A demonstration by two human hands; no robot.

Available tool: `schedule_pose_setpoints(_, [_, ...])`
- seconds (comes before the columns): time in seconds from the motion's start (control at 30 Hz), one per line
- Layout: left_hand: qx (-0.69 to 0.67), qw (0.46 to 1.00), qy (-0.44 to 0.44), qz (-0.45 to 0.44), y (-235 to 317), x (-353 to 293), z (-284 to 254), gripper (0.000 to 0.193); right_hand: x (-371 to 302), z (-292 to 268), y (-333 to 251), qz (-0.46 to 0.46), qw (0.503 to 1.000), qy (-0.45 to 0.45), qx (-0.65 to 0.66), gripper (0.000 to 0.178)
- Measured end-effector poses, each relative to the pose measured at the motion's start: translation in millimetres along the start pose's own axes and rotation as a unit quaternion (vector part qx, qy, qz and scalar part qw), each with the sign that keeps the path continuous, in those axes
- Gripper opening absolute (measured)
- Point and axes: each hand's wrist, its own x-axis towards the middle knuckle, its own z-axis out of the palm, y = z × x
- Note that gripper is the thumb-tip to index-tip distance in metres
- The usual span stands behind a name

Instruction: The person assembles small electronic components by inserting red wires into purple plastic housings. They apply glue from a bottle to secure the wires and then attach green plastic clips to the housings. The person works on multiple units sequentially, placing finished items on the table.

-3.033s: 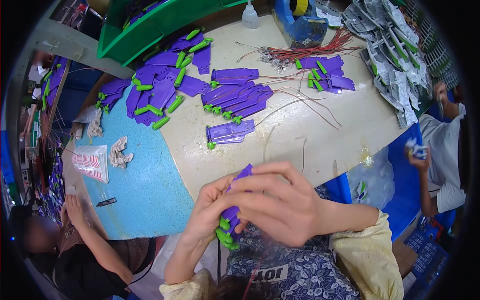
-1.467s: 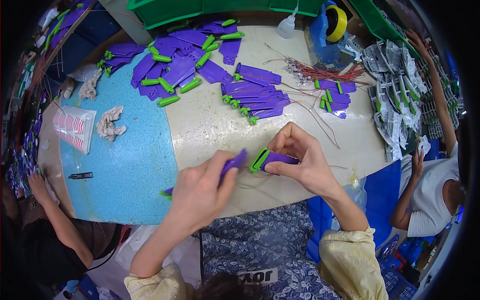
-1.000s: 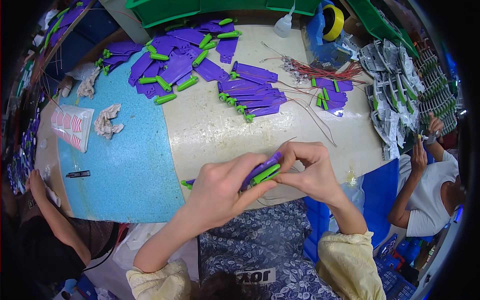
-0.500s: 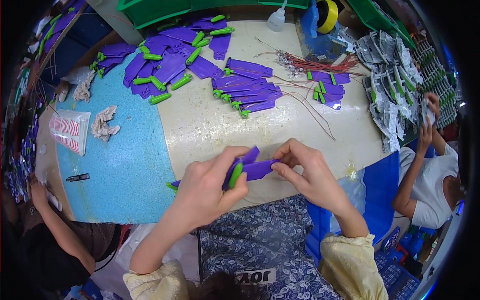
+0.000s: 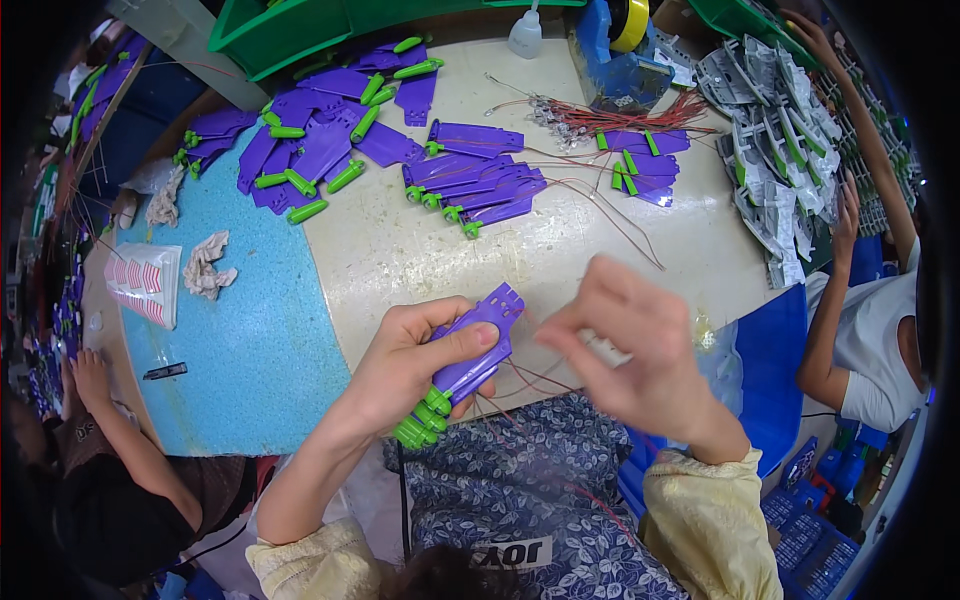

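Observation:
My left hand (image 5: 410, 365) is closed round several stacked purple plastic pieces (image 5: 475, 350), thumb on top. Their green ends (image 5: 425, 420) bunch below my fingers, and slots show at the upper tip. Thin reddish wires (image 5: 535, 378) hang out from under the stack toward my lap. To the right of the stack, apart from it, my right hand (image 5: 640, 345) is raised with bent fingers. Motion smears it, so I cannot make out whether anything is in it. Beyond my hands lies a row of similar purple pieces (image 5: 480, 180) with green ends.
A larger heap of purple pieces (image 5: 325, 130) lies far left. Red-wired parts (image 5: 620, 120) lie behind a small purple stack (image 5: 650, 175). Grey parts (image 5: 770, 150) are piled at right, near a co-worker's arms (image 5: 840, 250). A blue tape dispenser (image 5: 610, 70) stands at the back.
The purple stack in my left hand has turned, its green ends now lower and slotted tip up. My right hand has let go of the piece's end and moved right.

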Motion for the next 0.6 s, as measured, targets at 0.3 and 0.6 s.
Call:
schedule_pose_setpoints(0.3, [0.493, 0.836, 0.147, 0.189, 8.2, -3.5, -14.0, 0.016, 30.9, 33.6, 98.7, -0.053, 0.972, 0.186, -0.133, 0.032])
schedule_pose_setpoints(0.6, [0.670, 0.650, 0.169, 0.316, -5.6, 33.3, 0.7, 0.020, -5.4, -43.9, 158.0, 0.099, 0.934, 0.193, -0.282, 0.034])
